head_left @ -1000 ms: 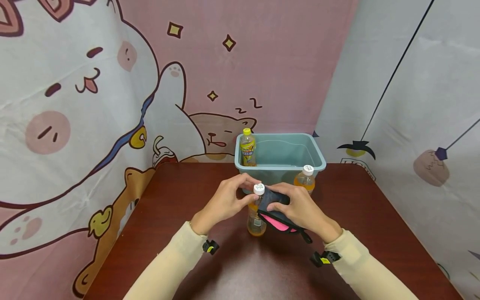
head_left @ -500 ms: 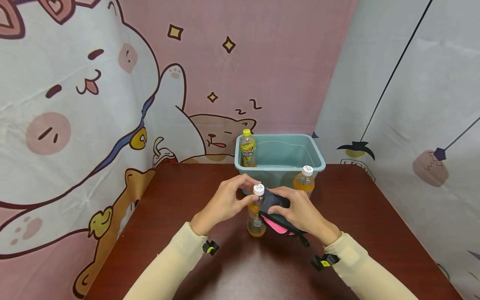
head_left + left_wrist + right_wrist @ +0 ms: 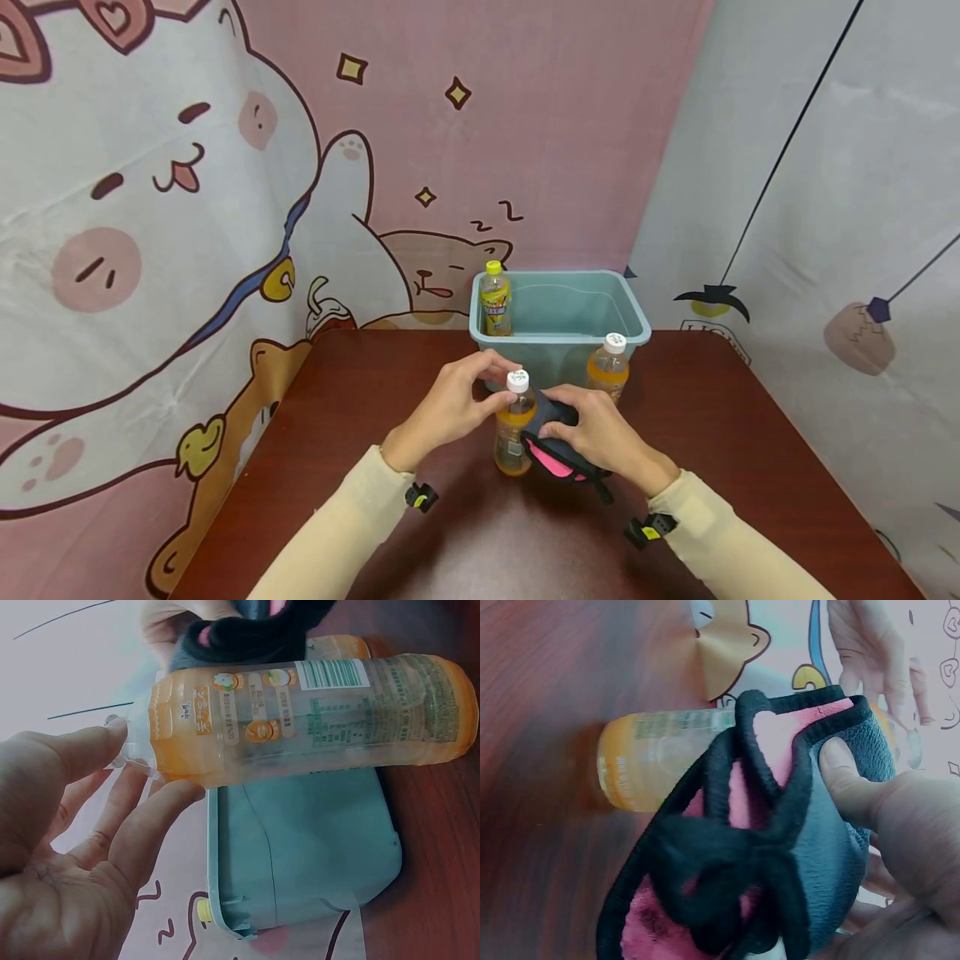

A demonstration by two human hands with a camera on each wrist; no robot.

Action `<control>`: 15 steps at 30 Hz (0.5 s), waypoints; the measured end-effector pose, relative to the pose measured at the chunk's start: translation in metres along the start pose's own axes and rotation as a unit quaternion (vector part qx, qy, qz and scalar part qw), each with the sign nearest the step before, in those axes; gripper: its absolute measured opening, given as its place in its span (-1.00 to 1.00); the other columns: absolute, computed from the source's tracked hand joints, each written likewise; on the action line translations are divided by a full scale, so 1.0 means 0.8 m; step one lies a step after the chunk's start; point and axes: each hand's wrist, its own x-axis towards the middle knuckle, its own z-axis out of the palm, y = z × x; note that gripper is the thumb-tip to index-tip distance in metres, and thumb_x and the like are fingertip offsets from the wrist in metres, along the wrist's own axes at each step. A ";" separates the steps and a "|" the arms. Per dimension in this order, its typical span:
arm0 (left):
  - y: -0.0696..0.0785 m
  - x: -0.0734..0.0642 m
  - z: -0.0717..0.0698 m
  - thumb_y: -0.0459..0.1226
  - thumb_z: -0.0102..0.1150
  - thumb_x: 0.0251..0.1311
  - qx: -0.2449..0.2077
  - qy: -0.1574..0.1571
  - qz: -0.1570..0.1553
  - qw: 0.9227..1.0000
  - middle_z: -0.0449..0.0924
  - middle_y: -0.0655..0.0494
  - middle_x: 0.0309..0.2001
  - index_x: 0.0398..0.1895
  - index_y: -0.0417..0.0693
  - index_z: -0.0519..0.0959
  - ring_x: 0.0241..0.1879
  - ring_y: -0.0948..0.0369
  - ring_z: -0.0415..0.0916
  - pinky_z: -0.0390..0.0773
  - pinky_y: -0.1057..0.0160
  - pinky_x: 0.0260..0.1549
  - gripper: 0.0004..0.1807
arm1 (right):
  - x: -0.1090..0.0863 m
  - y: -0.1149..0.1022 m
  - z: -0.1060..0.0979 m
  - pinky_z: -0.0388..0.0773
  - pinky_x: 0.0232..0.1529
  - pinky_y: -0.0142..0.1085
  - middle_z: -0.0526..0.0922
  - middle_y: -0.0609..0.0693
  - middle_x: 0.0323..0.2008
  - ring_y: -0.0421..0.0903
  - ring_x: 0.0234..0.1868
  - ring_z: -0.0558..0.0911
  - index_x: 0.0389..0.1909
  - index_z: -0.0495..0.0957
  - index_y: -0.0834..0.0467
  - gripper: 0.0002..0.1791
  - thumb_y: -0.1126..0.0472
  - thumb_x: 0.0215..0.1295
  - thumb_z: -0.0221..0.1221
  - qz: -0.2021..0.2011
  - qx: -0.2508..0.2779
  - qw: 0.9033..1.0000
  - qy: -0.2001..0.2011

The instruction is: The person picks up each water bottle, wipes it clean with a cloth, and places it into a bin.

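Probably wiping: left grip [image 3: 447, 402] pinches bottle [image 3: 511, 442] up high, right grip [image 3: 602, 429] curled on folded cloth [image 3: 821, 844]; steady it, press evenly

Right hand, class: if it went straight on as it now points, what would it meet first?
Beyond the cloth that the right hand holds, most likely the upright bottle gripped by the left hand; the head view leaves the exact depth unclear.

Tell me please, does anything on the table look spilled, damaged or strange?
The cloth has a dark patch on its pink side, perhaps a stain. Otherwise nothing stands out: the front bottle is upright, and no spill shows.
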 end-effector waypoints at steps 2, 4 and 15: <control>0.000 0.000 0.000 -0.28 0.61 0.48 -0.001 -0.002 -0.003 1.000 0.86 0.13 0.24 0.33 0.08 0.70 0.17 0.15 0.86 0.88 0.05 0.28 -0.56 | -0.001 0.005 0.005 0.83 -0.02 -0.27 0.94 0.02 0.13 -0.17 -0.05 0.81 0.31 0.82 0.16 -0.43 0.17 0.31 0.71 0.002 -0.004 1.000 -0.010; 0.000 0.001 0.000 -0.29 0.61 0.48 -0.002 -0.003 -0.004 1.000 0.86 0.13 0.24 0.33 0.08 0.70 0.17 0.15 0.86 0.88 0.06 0.28 -0.56 | -0.002 0.010 0.011 0.86 0.02 -0.21 0.94 0.03 0.13 -0.14 -0.02 0.84 0.31 0.82 0.18 -0.43 0.16 0.31 0.72 0.000 -0.013 1.000 -0.019; 0.001 0.002 0.000 -0.28 0.61 0.49 0.004 0.003 0.009 1.000 0.87 0.09 0.21 0.31 0.03 0.70 0.14 0.13 0.87 0.88 0.06 0.25 -0.59 | -0.009 0.026 0.040 0.89 0.17 0.00 0.93 0.12 0.15 0.01 0.15 0.90 0.24 0.82 0.31 -0.44 0.16 0.32 0.72 -0.002 -0.046 0.997 -0.055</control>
